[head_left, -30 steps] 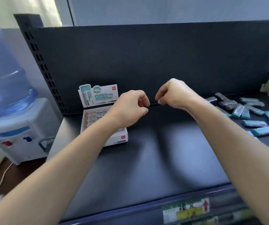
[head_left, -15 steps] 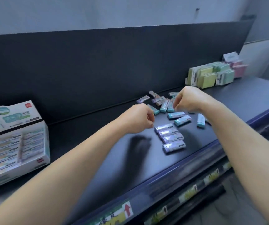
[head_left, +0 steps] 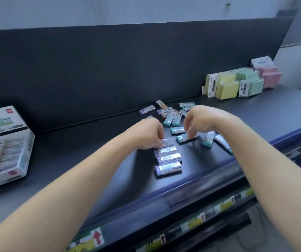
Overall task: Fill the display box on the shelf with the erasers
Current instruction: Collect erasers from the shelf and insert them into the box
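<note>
The white display box (head_left: 21, 160) stands at the left end of the dark shelf (head_left: 91, 160), with rows of erasers in it. Loose erasers lie at mid shelf: a neat row of purple erasers (head_left: 168, 159) near the front edge, teal erasers (head_left: 173, 120) behind them, and a mixed pile (head_left: 164, 110) by the back panel. My left hand (head_left: 146, 133) is curled down, fingertips on the far purple eraser (head_left: 167, 142) of the row. My right hand (head_left: 200, 120) pinches a teal eraser (head_left: 181, 138) that lies on the shelf.
Packs of yellow, green and pink sticky notes (head_left: 237, 84) lean against the back panel at the right. The shelf's blue front lip (head_left: 182, 190) carries price labels. More teal erasers (head_left: 207, 139) lie under my right wrist.
The view swung from the display box to the loose erasers. Both hands, held up as fists before, have come down onto the erasers.
</note>
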`<action>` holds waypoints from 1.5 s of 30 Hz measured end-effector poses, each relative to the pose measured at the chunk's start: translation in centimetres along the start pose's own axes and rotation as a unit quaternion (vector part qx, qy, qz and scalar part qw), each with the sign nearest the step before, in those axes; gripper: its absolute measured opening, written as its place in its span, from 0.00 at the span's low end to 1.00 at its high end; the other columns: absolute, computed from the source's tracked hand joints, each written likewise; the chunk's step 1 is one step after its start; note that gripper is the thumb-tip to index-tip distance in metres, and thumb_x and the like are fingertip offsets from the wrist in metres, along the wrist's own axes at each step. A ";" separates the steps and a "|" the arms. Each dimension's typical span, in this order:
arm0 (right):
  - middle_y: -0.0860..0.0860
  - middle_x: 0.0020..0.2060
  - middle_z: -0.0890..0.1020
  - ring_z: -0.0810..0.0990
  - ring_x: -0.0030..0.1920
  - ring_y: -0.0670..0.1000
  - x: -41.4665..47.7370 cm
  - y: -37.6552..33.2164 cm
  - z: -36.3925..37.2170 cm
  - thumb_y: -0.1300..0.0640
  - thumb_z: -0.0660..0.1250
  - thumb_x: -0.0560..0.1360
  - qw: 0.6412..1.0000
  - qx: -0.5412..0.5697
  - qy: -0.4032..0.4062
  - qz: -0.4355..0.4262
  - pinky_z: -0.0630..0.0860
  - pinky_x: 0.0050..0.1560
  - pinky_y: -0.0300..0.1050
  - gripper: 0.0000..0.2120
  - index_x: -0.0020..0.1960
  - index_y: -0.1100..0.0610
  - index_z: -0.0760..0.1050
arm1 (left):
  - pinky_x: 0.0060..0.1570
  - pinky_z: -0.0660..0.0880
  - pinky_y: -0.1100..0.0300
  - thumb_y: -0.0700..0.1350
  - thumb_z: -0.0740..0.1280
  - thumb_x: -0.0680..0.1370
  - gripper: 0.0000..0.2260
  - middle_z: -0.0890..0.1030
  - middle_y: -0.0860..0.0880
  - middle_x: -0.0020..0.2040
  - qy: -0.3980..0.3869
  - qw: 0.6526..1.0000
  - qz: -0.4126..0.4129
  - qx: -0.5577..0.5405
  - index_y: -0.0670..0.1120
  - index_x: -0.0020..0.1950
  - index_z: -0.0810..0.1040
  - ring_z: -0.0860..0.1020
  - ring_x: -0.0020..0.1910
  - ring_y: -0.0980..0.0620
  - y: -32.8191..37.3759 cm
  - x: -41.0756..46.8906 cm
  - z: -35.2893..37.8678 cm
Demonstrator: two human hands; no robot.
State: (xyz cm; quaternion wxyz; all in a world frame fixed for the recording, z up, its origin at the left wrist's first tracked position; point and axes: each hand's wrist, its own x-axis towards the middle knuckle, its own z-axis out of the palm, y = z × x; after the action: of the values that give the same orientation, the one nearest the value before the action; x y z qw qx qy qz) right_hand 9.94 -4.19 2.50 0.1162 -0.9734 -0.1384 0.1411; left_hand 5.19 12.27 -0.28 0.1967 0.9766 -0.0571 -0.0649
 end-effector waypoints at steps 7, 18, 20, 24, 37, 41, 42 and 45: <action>0.51 0.48 0.80 0.76 0.49 0.53 0.7 -0.7 0.7 0.58 0.73 0.71 0.997 -0.048 -0.040 -0.036 0.73 0.50 0.45 0.15 0.57 0.59 0.80 | 0.37 0.70 0.62 0.39 0.70 0.71 0.06 0.79 0.51 0.40 0.035 0.998 -0.039 -0.046 0.47 0.47 0.81 0.75 0.39 0.53 -1.0 -0.8 0.0; 0.44 0.33 0.73 0.71 0.32 0.45 0.8 -5.1 0.3 0.61 0.71 0.70 0.996 0.008 0.029 -0.089 0.65 0.28 0.37 0.11 0.52 0.52 0.78 | 0.39 0.68 0.60 0.37 0.71 0.68 0.05 0.79 0.48 0.38 0.066 0.977 -0.087 -0.186 0.44 0.42 0.80 0.73 0.37 0.51 -4.5 -3.6 -2.5; 0.43 0.33 0.73 0.71 0.31 0.44 1.1 -6.9 0.2 0.60 0.70 0.70 0.990 0.058 0.049 -0.119 0.67 0.30 0.38 0.13 0.53 0.50 0.80 | 0.38 0.68 0.60 0.36 0.71 0.68 0.07 0.78 0.47 0.39 0.086 0.967 -0.093 -0.221 0.44 0.43 0.78 0.73 0.37 0.50 -5.9 -4.7 -3.3; 0.49 0.33 0.78 0.76 0.30 0.47 1.5 -11.6 0.7 0.64 0.69 0.70 0.970 0.190 0.028 -0.147 0.73 0.27 0.35 0.09 0.48 0.54 0.79 | 0.25 0.68 0.72 0.31 0.67 0.70 0.15 0.77 0.46 0.38 0.117 0.949 -0.100 -0.274 0.44 0.54 0.75 0.72 0.33 0.53 -8.7 -7.9 -5.3; 0.54 0.34 0.74 0.79 0.36 0.53 1.2 -28.9 5.4 0.75 0.66 0.68 0.910 0.333 -0.034 -0.246 0.83 0.42 0.45 0.13 0.36 0.58 0.71 | 0.25 0.70 0.70 0.32 0.68 0.71 0.08 0.77 0.46 0.32 0.276 0.880 -0.223 -0.317 0.43 0.38 0.72 0.74 0.27 0.55 -21.1 -19.7 -10.3; 0.53 0.33 0.76 0.78 0.35 0.53 1.2 -31.7 6.9 0.76 0.64 0.68 0.918 0.311 -0.034 -0.242 0.82 0.46 0.48 0.14 0.35 0.58 0.72 | 0.27 0.71 0.68 0.33 0.70 0.71 0.07 0.77 0.46 0.33 0.275 0.879 -0.242 -0.306 0.43 0.39 0.73 0.74 0.28 0.55 -23.1 -20.9 -9.9; 0.53 0.32 0.76 0.77 0.34 0.51 1.2 -32.1 7.2 0.76 0.64 0.68 0.923 0.298 -0.031 -0.242 0.81 0.44 0.46 0.14 0.35 0.58 0.73 | 0.29 0.72 0.66 0.34 0.70 0.71 0.07 0.77 0.46 0.33 0.272 0.881 -0.246 -0.298 0.43 0.39 0.73 0.75 0.29 0.54 -23.5 -20.9 -9.6; 0.51 0.32 0.77 0.77 0.35 0.50 1.4 -32.8 7.7 0.75 0.66 0.67 0.934 0.267 -0.024 -0.237 0.80 0.42 0.43 0.14 0.36 0.57 0.74 | 0.32 0.71 0.61 0.35 0.71 0.69 0.08 0.78 0.47 0.33 0.268 0.889 -0.245 -0.278 0.45 0.37 0.73 0.75 0.32 0.52 -24.0 -20.6 -9.0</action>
State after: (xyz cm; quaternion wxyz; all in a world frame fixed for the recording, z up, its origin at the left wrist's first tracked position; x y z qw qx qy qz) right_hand 1.07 28.31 3.65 0.3982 -0.8417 -0.3255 0.1642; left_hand -11.69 40.46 0.66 0.4458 0.8451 0.2595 0.1402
